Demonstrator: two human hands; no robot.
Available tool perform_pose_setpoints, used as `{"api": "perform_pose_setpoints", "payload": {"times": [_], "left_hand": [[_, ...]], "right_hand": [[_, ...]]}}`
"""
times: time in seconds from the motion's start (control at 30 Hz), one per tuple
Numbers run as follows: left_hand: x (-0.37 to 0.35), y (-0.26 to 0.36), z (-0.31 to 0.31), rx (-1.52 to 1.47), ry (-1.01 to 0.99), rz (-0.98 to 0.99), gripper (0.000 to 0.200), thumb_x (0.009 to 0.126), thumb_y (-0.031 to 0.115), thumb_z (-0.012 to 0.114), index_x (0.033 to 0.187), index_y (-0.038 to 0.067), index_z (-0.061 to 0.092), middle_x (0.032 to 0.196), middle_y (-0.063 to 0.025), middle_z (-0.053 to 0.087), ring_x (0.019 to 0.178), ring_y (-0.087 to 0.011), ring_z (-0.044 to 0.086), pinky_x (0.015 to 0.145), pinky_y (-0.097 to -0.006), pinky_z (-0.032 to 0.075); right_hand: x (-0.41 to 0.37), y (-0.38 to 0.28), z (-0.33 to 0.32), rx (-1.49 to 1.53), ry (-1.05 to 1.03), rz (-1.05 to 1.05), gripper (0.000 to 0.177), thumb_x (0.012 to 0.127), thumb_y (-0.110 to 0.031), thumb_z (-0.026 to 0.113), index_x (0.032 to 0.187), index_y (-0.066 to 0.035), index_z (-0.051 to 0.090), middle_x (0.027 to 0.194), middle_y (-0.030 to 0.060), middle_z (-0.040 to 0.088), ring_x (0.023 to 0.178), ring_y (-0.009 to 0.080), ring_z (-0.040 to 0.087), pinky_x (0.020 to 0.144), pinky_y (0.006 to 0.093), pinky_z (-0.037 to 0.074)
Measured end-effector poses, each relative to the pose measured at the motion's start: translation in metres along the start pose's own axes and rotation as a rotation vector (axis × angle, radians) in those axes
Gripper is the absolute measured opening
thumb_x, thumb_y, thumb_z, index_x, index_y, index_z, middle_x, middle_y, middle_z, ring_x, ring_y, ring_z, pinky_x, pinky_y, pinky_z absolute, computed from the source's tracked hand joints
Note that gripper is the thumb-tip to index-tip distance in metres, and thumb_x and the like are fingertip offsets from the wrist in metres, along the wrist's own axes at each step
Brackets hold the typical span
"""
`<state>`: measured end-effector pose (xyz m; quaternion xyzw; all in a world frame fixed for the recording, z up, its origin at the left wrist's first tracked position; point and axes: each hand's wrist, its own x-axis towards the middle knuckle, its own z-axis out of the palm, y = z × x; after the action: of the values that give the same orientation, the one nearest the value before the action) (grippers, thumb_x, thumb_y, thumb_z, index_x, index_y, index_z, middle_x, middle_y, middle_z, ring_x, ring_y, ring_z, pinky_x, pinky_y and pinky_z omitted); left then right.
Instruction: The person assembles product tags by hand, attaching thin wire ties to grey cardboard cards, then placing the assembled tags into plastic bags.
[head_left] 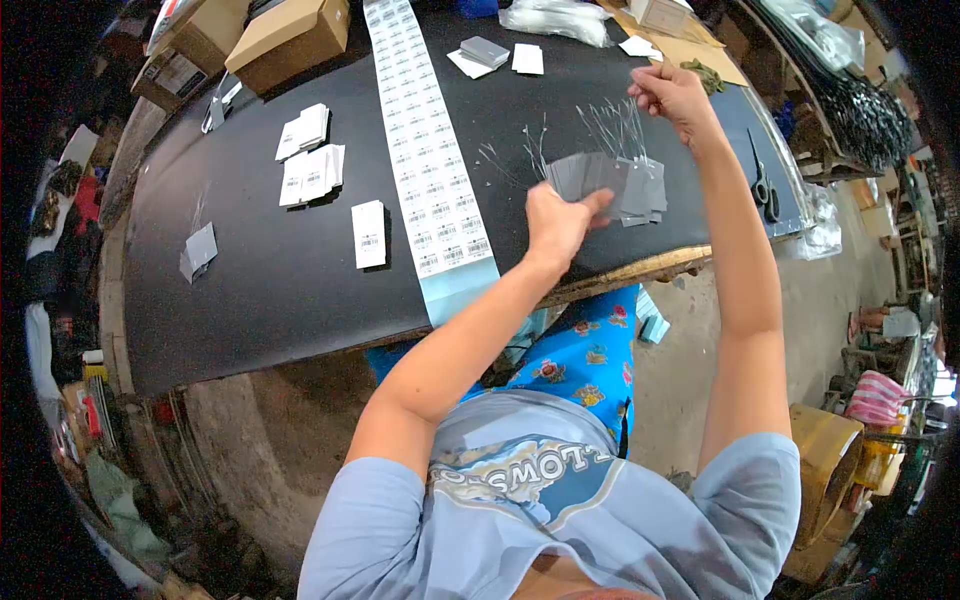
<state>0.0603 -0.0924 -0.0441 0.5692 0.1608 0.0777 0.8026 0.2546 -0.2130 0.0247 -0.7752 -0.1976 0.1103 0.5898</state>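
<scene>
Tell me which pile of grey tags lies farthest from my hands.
The far-left grey pile: it alone lies left of the barcode strip; the other grey tags lie right of it.

at the far left of the dark table (240, 335) stand a tan carton (288, 45) and, just beside it, a labelled carton (192, 60). a clear plastic bundle (555, 22) lies at the far edge, and 1 pair of black-handled scissors (765, 188) near the right edge. off to the right, a pink-and-white striped bag (877, 398) sits near a brown box (820, 475).
</scene>
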Motion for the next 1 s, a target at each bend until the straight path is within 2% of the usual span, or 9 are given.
{"api": "perform_pose_setpoints", "payload": {"times": [0.17,0.23,0.3,0.33,0.43,0.53,0.67,0.9,1.0], "left_hand": [[-0.021,-0.011,0.004,-0.173,-0.149,-0.259,0.03,0.076,0.003,0.071,0.104,-0.001,0.058,0.097,-0.0102,0.064,0.085,-0.02,0.065,0.068,-0.0307,0.057],[-0.031,-0.011,-0.002,-0.17,-0.141,-0.26,0.03,0.078,0.004,0.07,0.105,0.0,0.058,0.097,-0.0099,0.065,0.088,-0.0203,0.065,0.07,-0.0301,0.057],[-0.038,-0.007,-0.013,-0.159,-0.102,-0.292,0.029,0.079,0.004,0.069,0.106,0.001,0.058,0.097,-0.009,0.065,0.089,-0.0203,0.065,0.071,-0.0309,0.056],[-0.041,-0.002,-0.02,-0.158,-0.112,-0.298,0.026,0.082,0.007,0.065,0.106,0.002,0.057,0.099,-0.009,0.065,0.091,-0.0203,0.064,0.075,-0.0324,0.056],[-0.041,0.003,-0.035,-0.277,-0.079,-0.233,0.024,0.086,0.009,0.061,0.108,0.003,0.056,0.101,-0.0098,0.064,0.094,-0.0202,0.063,0.079,-0.0334,0.054],[-0.038,0.014,-0.047,-0.308,-0.074,-0.184,0.026,0.088,0.009,0.058,0.112,0.002,0.054,0.104,-0.0101,0.063,0.096,-0.0204,0.062,0.081,-0.0333,0.054],[-0.038,0.027,-0.068,-0.32,-0.035,-0.132,0.028,0.088,0.008,0.057,0.114,0.0,0.052,0.106,-0.0125,0.063,0.097,-0.0227,0.062,0.081,-0.0334,0.054],[-0.034,0.041,-0.102,-0.358,0.058,-0.05,0.03,0.088,0.006,0.055,0.116,-0.002,0.05,0.109,-0.017,0.061,0.101,-0.0265,0.061,0.082,-0.0314,0.054],[-0.03,0.047,-0.111,-0.372,0.061,-0.036,0.03,0.088,0.006,0.054,0.117,-0.002,0.049,0.11,-0.0171,0.06,0.101,-0.0271,0.061,0.083,-0.032,0.054]], "right_hand": [[0.018,0.034,0.004,-0.214,0.022,0.204,0.022,0.082,-0.017,0.063,0.09,0.003,0.064,0.075,0.0075,0.066,0.058,0.0102,0.061,0.053,0.0191,0.048],[0.024,0.041,0.011,-0.237,0.024,0.207,0.025,0.079,-0.019,0.066,0.088,0.004,0.065,0.074,0.0118,0.067,0.059,0.015,0.064,0.057,0.0256,0.051],[0.027,0.046,0.026,-0.624,0.2,-0.016,0.028,0.074,-0.021,0.071,0.085,0.004,0.066,0.075,0.0171,0.066,0.06,0.0225,0.066,0.061,0.0332,0.052],[0.027,0.049,0.038,-0.768,0.335,-0.396,0.028,0.068,-0.022,0.074,0.081,0.003,0.068,0.072,0.0191,0.065,0.063,0.0287,0.066,0.064,0.0375,0.052],[0.03,0.044,0.076,-0.625,0.108,-0.41,0.026,0.065,-0.021,0.076,0.077,0.001,0.069,0.073,0.0175,0.066,0.066,0.0308,0.066,0.067,0.0368,0.052],[0.034,0.042,0.107,-0.624,-0.068,-0.041,0.024,0.063,-0.018,0.077,0.072,0.003,0.067,0.071,0.0193,0.066,0.07,0.0306,0.067,0.07,0.0362,0.053],[0.042,0.036,0.123,-0.66,-0.1,0.164,0.023,0.065,-0.013,0.074,0.07,0.007,0.063,0.065,0.0215,0.064,0.069,0.0299,0.068,0.07,0.0377,0.054],[0.044,0.031,0.128,-0.773,-0.069,0.226,0.014,0.07,-0.007,0.062,0.067,0.006,0.062,0.064,0.019,0.065,0.06,0.0249,0.067,0.063,0.0341,0.054],[0.038,0.023,0.125,-0.541,-0.092,0.309,0.016,0.071,-0.01,0.064,0.067,0.005,0.062,0.06,0.0143,0.064,0.059,0.0193,0.067,0.057,0.0298,0.053]]}}
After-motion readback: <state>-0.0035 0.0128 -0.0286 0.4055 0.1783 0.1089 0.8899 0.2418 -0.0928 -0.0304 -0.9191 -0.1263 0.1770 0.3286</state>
